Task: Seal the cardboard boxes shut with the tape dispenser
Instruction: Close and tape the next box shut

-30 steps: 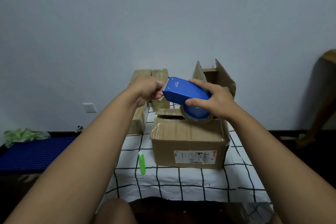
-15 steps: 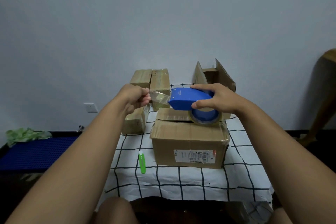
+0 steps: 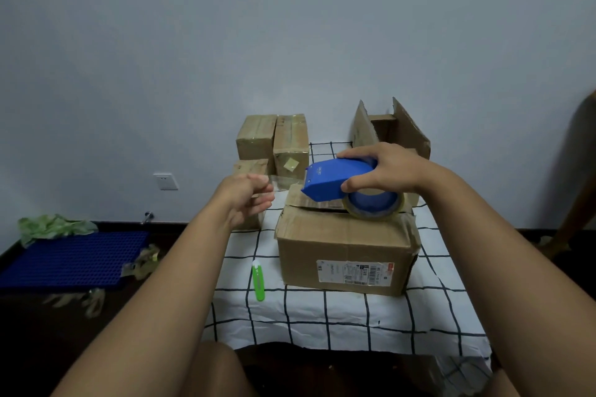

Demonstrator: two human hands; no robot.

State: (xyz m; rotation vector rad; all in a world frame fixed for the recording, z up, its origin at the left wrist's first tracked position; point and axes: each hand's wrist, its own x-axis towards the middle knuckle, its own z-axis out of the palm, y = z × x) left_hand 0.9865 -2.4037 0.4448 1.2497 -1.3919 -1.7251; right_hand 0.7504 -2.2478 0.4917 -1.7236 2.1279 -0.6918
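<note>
A brown cardboard box [image 3: 345, 248] with a shipping label stands on the checked tablecloth [image 3: 322, 316]; its top flaps look loosely closed. My right hand [image 3: 387, 171] grips the blue tape dispenser [image 3: 332, 180] just above the box's top, and the tape roll [image 3: 374, 208] touches the top near the back. A strip of clear tape [image 3: 285, 182] stretches left from the dispenser's mouth. My left hand [image 3: 246, 200] pinches its free end, left of the box.
Sealed boxes [image 3: 274, 138] stand at the back left, a small box [image 3: 250, 167] in front of them. An open box [image 3: 393, 129] sits back right. A green utility knife [image 3: 258, 280] lies left of the box. A blue mat [image 3: 71, 259] is on the floor.
My left hand has drawn the tape end out to the left, away from the dispenser. My right hand has lowered the dispenser and shifted it right over the box top.
</note>
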